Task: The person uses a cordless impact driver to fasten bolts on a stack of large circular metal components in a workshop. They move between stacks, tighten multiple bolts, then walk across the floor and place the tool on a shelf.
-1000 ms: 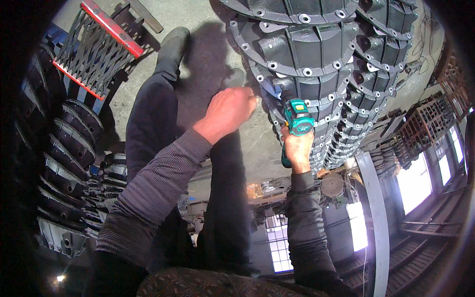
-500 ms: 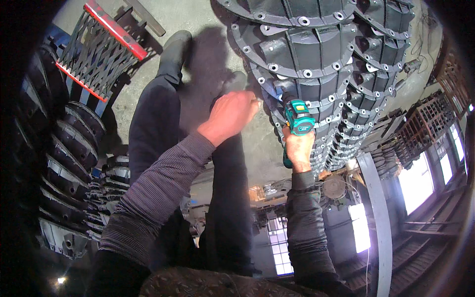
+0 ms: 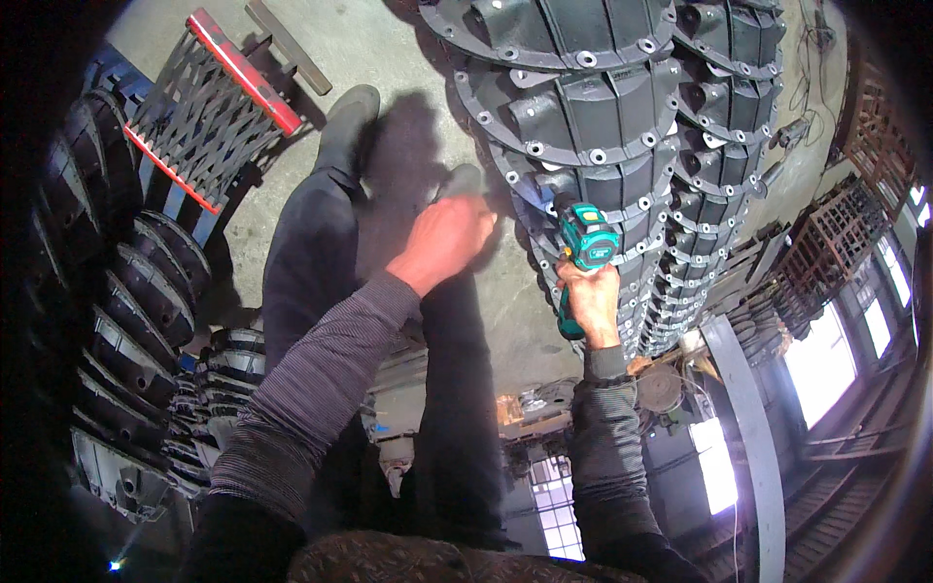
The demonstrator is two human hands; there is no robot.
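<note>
My right hand (image 3: 593,299) is wrapped round the grip of a teal and black cordless drill (image 3: 588,233). The drill's front end points away from me at the left side of a stack of black ribbed metal housings (image 3: 607,107), whose flanges carry bolt holes. Whether its tip touches a housing cannot be made out. My left hand (image 3: 445,241) hangs closed over my left-to-right stance, left of the drill and apart from the stack. Its fingers are curled in, and what they hold, if anything, is hidden.
A second column of black housings (image 3: 724,97) adjoins the first on its right. Floor left holds a red-edged folding lattice barrier (image 3: 219,107) and more stacked castings (image 3: 126,335). My feet (image 3: 350,121) stand on concrete. Rusty metal crates (image 3: 826,248) lie at far right.
My left hand has drawn slightly back, its fingers now curled further in. The drill stays beside the stack in my right hand. The whole view has shifted a little.
</note>
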